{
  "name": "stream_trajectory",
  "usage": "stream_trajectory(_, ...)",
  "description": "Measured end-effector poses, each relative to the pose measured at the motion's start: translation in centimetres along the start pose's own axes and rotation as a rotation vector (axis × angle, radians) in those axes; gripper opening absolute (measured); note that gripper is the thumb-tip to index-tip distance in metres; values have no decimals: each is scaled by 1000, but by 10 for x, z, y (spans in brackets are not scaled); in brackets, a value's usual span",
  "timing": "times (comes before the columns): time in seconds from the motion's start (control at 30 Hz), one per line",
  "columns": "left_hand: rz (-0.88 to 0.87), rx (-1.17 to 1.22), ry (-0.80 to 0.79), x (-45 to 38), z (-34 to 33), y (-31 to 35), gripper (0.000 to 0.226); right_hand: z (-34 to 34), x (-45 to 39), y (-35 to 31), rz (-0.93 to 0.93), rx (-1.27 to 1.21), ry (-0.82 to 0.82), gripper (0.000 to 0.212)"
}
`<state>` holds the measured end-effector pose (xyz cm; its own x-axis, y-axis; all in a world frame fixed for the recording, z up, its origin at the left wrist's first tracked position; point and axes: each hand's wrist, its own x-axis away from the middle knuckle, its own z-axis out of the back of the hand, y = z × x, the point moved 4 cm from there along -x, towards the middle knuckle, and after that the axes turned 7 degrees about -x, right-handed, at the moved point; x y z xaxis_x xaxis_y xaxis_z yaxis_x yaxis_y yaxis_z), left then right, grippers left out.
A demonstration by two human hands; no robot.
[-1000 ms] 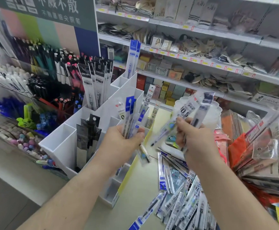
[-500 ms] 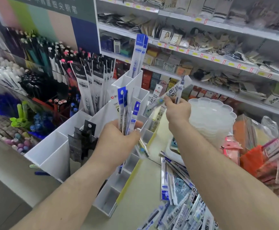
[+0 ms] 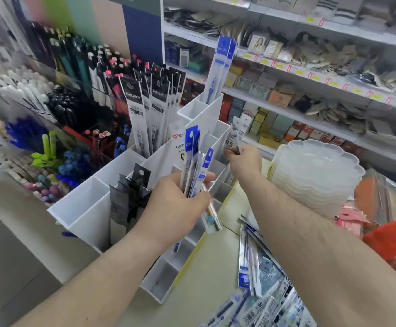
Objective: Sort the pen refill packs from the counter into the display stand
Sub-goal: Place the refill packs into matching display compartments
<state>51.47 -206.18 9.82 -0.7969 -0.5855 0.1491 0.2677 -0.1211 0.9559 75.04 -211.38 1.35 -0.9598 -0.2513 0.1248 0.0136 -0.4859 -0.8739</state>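
The sorting looks partly done, with a good share left. At the centre of the frame the white display stand [image 3: 91, 208] already holds stock: grey-headed packs [image 3: 142, 107] stand in an upper compartment, two tall blue-headed packs [image 3: 218, 67] rise from the topmost one, and black packs [image 3: 131, 199] sit in a lower left compartment. Several compartments, including the low ones at the bottom centre, show only bare white walls. The left hand [image 3: 175, 208], at centre, has its grip curled round a fan of blue-headed refill packs [image 3: 193, 161] held upright in front of the stand. The right hand [image 3: 244, 161], just right of centre, pinches a white pack marked 0.5 [image 3: 233, 135] at its lower end, right at the stand's upper right compartments; it appears to be on its way into one, though which slot cannot be told. At the lower right of the frame a loose heap of refill packs [image 3: 258, 279] lies on the counter [image 3: 206, 279], unsorted, so both handfuls and that pile remain to be placed.
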Motion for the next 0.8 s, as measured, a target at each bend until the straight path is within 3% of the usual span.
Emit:
stream_trajectory(0.23,-30,-37,-22,3,-3,2,30,7,0,1,-33,56,-9,21)
stream_trajectory(0.43,-102,29,-220,11,-5,7,25,30,41,-13,-20,-119,59,35)
stream_trajectory(0.53,-118,90,-320,17,-5,11,26,40,91,-27,-139,-495,-249,22)
stream_trajectory(0.63,-105,152,-374,15,-7,9,20,47,142,-41,-192,-573,-651,23)
stream_trajectory(0.7,-95,155,-402,14,-10,6,15,52,159,-44,-173,-527,-731,38)
stream_trajectory(0.8,-35,128,-424,13,-13,0,18,56,165,-43,-136,-587,-687,44)
